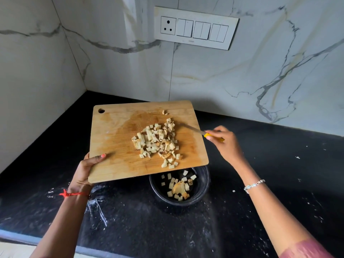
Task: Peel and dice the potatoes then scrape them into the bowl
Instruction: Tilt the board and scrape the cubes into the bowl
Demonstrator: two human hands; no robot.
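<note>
— Starting at the far left, and finding what?

— Finding a left hand (87,170) gripping the near left corner of a wooden cutting board (115,138), with the thumb on top and the fingers hidden underneath. Wearing a red thread (70,194) at the wrist. Holding the board up off a black counter (279,183) flecked with white, and tilting it down toward the near right.

— Moving right along the board?

— Coming to the diced potato (158,142), pale cubes with some brown patches, lying in a heap just right of the board's middle and spreading toward the near right edge, with a couple of bits apart near the far edge.

— Looking below that edge?

— Looking into a black bowl (203,185) standing on the counter, partly hidden under the board's near right corner, and already holding some potato pieces (178,189) on its bottom.

— Going further right?

— Reaching a knife (193,129) with a yellow handle, lying low over the board's right side and pointing its blade at the far right of the heap; touching the cubes or stopping just short, impossible to tell through the blur. Then a right hand (223,140), curling its fingers round that handle beside the board's right edge. Wearing a silver bracelet (254,185) at the wrist and a pink sleeve (305,250) higher up the arm.

— Looking behind all this?

— Facing a white marble wall (260,71) with grey veins, carrying a white switch panel (195,27) above the board.
</note>
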